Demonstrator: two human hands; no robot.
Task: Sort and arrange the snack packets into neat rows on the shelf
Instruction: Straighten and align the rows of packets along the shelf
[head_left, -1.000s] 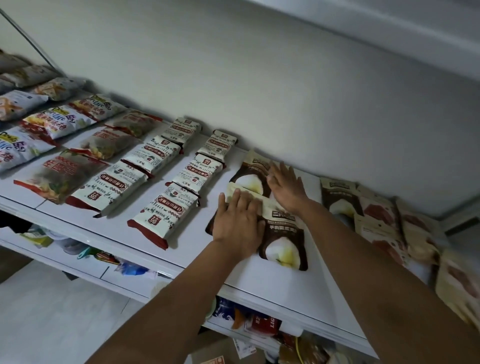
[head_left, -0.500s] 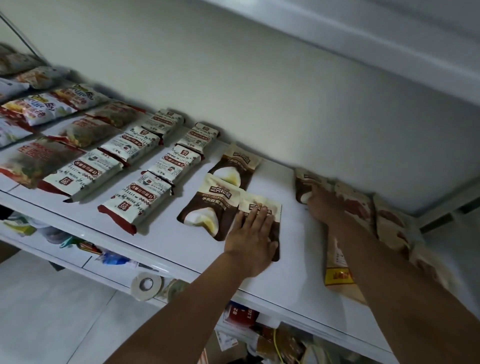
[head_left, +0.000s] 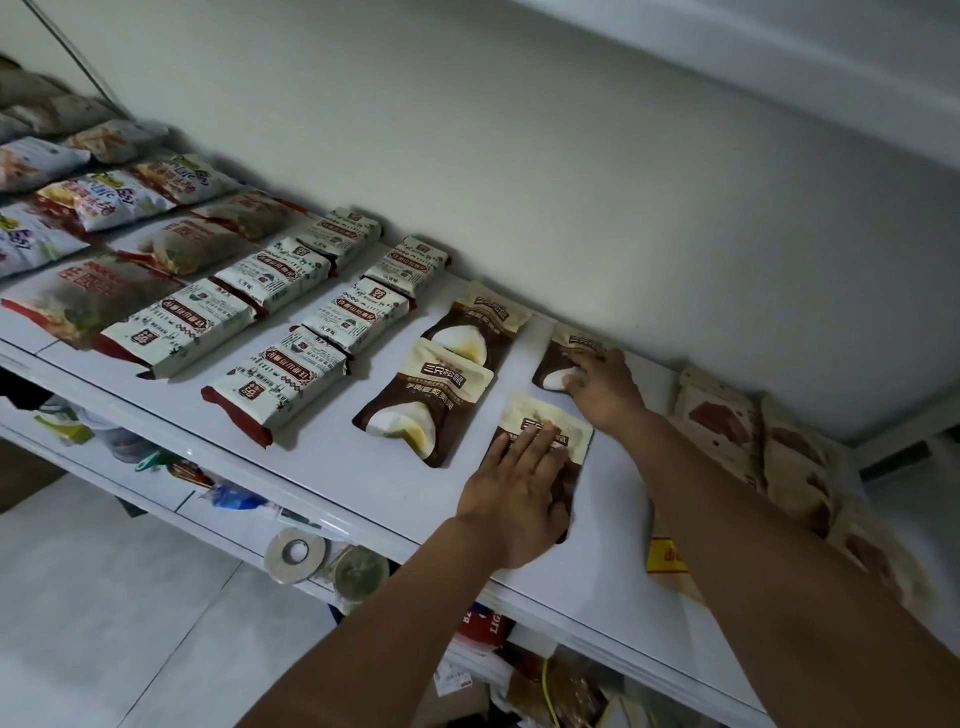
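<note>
Pressing left hand (head_left: 511, 491), fingers straight and together, flat on front brown packet (head_left: 553, 423) near shelf (head_left: 332, 457) edge. Laying right hand (head_left: 605, 389), fingers extended, gripping nothing, on rear brown packet (head_left: 561, 345) near wall (head_left: 519, 156), directly behind; aligning both lengthwise, front-to-back.

Probably a small shop or stockroom: a long white shelf (head_left: 332, 467) against a bare wall (head_left: 571, 182) carries rows of matching snack packets (head_left: 275, 384), while the lower shelf (head_left: 208, 501) at the bottom of the frame is crammed with mixed goods (head_left: 545, 686).
</note>
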